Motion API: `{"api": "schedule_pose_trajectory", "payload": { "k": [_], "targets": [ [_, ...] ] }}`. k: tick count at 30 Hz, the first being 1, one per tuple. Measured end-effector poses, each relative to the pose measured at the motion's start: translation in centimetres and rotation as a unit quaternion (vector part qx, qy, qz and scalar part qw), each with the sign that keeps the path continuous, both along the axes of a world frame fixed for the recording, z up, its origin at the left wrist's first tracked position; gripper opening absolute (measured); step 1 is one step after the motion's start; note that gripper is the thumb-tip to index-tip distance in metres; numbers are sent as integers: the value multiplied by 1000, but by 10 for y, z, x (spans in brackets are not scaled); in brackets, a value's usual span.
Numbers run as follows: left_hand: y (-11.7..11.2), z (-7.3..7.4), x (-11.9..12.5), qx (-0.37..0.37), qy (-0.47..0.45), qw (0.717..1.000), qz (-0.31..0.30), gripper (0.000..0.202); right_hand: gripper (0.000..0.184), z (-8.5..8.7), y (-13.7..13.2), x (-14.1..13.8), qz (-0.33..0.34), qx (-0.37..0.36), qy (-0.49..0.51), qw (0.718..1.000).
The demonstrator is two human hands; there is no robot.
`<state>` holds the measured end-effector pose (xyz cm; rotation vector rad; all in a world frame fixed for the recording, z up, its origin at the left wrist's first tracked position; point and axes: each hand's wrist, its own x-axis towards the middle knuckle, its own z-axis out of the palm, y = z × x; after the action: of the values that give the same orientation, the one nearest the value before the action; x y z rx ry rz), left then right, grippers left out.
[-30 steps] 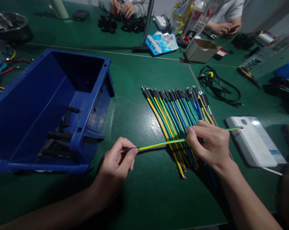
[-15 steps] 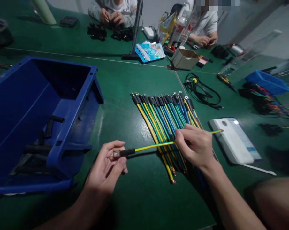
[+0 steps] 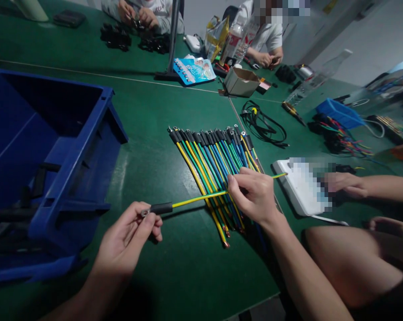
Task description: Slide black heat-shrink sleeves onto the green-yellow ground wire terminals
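Note:
A yellow-green wire (image 3: pixel 197 198) stretches between my two hands, above the table. At its left end is a black sleeve (image 3: pixel 161 208) with a metal ring terminal (image 3: pixel 144 213) sticking out. My left hand (image 3: pixel 129 236) pinches that terminal between thumb and fingers. Farther along, my right hand (image 3: pixel 254 196) is closed round the wire, whose bare copper tip pokes out to the right. Under and behind the right hand lies a row of cut wires (image 3: pixel 201 174), yellow-green and blue, with black sleeves and ring terminals at their far ends and copper at the near ends.
A blue bin (image 3: pixel 87 147) holding black sleeves stands at left. To the right are a white device (image 3: pixel 293 191), another person's hand (image 3: pixel 346 183), a black cable (image 3: pixel 263 125) and a small blue basket (image 3: pixel 341 113). An open carton (image 3: pixel 242 82) sits farther back; two people work across the table.
My left thumb and fingers have closed on the ring terminal, where the hand was looser before. The view has swung right, bringing another person's arm into sight beside the white device.

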<state>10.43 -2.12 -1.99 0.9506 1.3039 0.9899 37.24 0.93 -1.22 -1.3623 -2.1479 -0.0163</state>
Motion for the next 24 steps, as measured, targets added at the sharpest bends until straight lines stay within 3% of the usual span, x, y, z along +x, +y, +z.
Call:
{"api": "schedule_pose_trajectory", "payload": {
  "k": [7,15,24],
  "targets": [
    [-1,-3,-2,-2,-34,999,-5,23,48,2,1,3,1,-3,-5,1000],
    [1,-11,-8,-11,-78,996,-30,51,46,3,2,1,-3,-8,23,1000],
    [0,-12,-10,-19,-60,996,-61,41,46,4,3,0,-5,-15,78,997]
  ]
}}
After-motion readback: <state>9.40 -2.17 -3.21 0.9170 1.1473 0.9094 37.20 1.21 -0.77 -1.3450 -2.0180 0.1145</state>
